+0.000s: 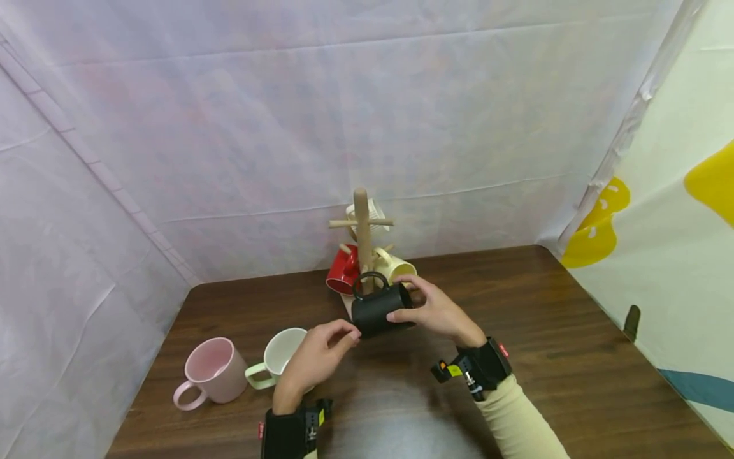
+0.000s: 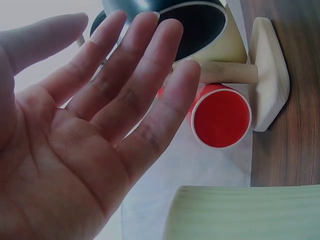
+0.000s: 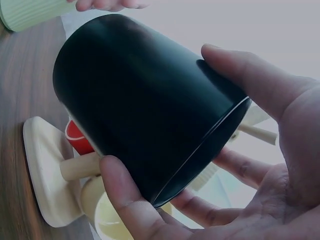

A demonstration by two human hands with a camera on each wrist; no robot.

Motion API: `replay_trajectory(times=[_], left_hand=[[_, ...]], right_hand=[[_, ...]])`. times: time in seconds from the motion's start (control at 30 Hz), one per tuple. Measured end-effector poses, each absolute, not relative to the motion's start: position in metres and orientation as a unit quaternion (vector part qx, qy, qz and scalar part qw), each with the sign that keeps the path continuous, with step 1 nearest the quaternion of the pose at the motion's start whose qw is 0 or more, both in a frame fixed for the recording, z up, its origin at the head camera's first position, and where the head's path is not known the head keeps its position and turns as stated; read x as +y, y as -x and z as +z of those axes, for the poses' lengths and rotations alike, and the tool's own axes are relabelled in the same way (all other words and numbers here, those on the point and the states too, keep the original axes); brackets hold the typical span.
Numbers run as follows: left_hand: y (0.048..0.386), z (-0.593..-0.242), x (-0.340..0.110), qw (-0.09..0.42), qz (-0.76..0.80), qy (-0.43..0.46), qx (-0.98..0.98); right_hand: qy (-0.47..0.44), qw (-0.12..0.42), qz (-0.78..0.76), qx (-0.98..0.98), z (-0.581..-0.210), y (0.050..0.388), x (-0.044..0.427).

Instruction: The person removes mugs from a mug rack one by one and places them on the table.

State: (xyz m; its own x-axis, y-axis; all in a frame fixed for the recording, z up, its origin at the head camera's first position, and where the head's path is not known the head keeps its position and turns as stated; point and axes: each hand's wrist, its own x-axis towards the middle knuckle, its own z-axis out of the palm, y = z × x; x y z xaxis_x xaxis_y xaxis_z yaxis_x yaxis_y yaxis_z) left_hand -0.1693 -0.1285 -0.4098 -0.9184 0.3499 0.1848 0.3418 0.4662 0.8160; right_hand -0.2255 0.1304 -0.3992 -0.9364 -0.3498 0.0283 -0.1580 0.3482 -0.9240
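Note:
My right hand (image 1: 438,312) holds a black mug (image 1: 375,312) on its side in front of a wooden mug tree (image 1: 361,210). In the right wrist view, its thumb and fingers grip the mug around one end. The mug's handle (image 1: 357,285) points up towards the tree. My left hand (image 1: 318,357) is at the mug's other end, its fingers extended in the left wrist view; whether the fingertips touch the mug is unclear. On the tree hang a red mug (image 1: 338,274), a pale yellow mug (image 1: 404,269) and, behind the post, a white mug (image 1: 376,212).
A pink mug (image 1: 220,376) stands upright on the left of the brown wooden table (image 1: 487,280). Between it and my left hand is a pale green mug (image 1: 281,347), partly hidden by that hand. White cloth (image 1: 287,127) hangs behind the table.

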Motion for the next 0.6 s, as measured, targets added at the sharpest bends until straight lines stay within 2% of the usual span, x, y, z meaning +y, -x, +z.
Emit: replay_trajectory(times=[0.2, 0.6], left_hand=[[0.169, -0.409, -0.128, -0.001, 0.476, -0.195, 0.857], [0.168, -0.409, -0.131, -0.007, 0.482, -0.180, 0.857]], right_hand=[[0.170, 0.075, -0.540, 0.821, -0.398, 0.223, 0.137], [0.159, 0.091, -0.538, 0.823, -0.393, 0.213, 0.144]])
